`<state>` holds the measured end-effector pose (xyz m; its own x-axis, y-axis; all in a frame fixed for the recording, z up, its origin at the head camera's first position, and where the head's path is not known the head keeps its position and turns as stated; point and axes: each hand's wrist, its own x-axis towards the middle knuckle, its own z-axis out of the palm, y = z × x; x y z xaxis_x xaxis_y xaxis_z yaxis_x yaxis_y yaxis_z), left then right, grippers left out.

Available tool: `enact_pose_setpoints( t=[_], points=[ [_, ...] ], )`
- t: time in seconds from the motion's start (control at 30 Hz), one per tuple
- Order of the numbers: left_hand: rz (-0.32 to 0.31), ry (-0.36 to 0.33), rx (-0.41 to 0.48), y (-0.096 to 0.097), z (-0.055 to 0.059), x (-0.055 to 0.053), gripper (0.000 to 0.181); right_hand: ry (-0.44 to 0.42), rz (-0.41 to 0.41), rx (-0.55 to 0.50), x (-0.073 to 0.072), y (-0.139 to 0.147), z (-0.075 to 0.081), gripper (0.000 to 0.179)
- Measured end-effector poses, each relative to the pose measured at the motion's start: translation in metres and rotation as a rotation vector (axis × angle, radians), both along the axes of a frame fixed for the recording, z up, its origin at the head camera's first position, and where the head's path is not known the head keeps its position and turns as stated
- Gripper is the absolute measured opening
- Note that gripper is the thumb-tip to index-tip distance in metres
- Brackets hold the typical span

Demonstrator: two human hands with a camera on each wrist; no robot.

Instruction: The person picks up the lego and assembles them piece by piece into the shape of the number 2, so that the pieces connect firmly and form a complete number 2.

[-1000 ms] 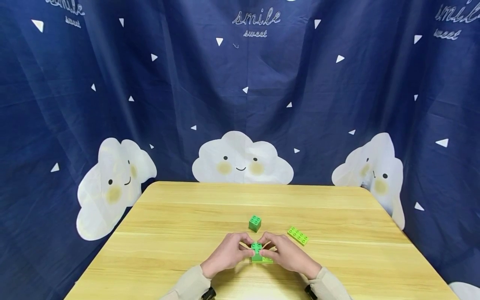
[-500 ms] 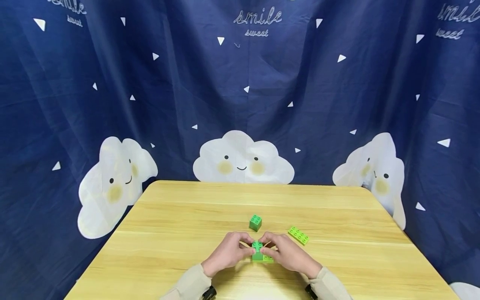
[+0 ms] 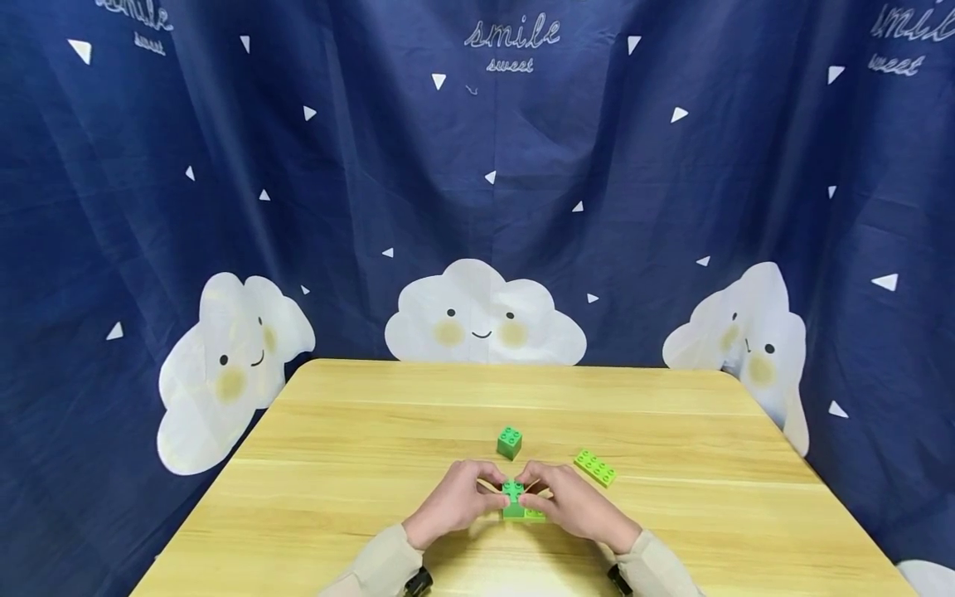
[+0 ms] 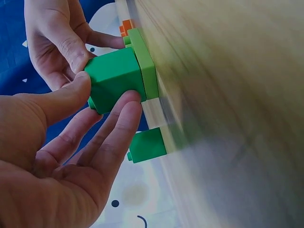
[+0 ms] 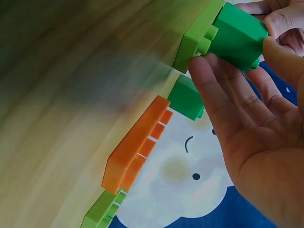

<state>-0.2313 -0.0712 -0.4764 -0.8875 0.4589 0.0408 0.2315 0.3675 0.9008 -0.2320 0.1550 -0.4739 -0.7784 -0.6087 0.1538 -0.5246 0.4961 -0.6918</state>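
A dark green building block [image 3: 512, 503] sits at the left end of a lime green flat brick [image 3: 535, 515], near the table's front edge. My left hand [image 3: 453, 502] grips this block from the left, thumb and fingers curled about it. From the other side my right hand [image 3: 578, 502] pinches the same block, its fingers close above the lime brick's bare studs. In the left wrist view the block [image 4: 114, 78] stands against the flat brick [image 4: 148, 66], with no gap that I can make out.
Behind the hands stands a second dark green block [image 3: 510, 444]. To its right lies another lime green brick [image 3: 594, 468]. The right wrist view shows an orange brick [image 5: 135, 145] between them, hidden in the head view. A dark blue curtain [image 3: 477, 166] hangs behind the wooden table [image 3: 336, 464].
Both hands keep their hold on the dark green block, with hardly any movement. The head view has shifted very slightly.
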Motion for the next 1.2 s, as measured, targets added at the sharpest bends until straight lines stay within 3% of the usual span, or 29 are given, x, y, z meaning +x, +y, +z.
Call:
enact_pose_setpoints(
  t=[0.5, 1.2],
  points=[
    [-0.007, -0.001, 0.004, -0.0005, -0.0013, -0.0012, 0.016, -0.071, 0.012, -0.025, -0.0035, 0.0027, 0.0, 0.01],
    [-0.015, -0.001, -0.007, 0.001, -0.0016, -0.0009, 0.014, -0.047, 0.022, -0.037, -0.0032, 0.0025, -0.0023, 0.007]
  ],
)
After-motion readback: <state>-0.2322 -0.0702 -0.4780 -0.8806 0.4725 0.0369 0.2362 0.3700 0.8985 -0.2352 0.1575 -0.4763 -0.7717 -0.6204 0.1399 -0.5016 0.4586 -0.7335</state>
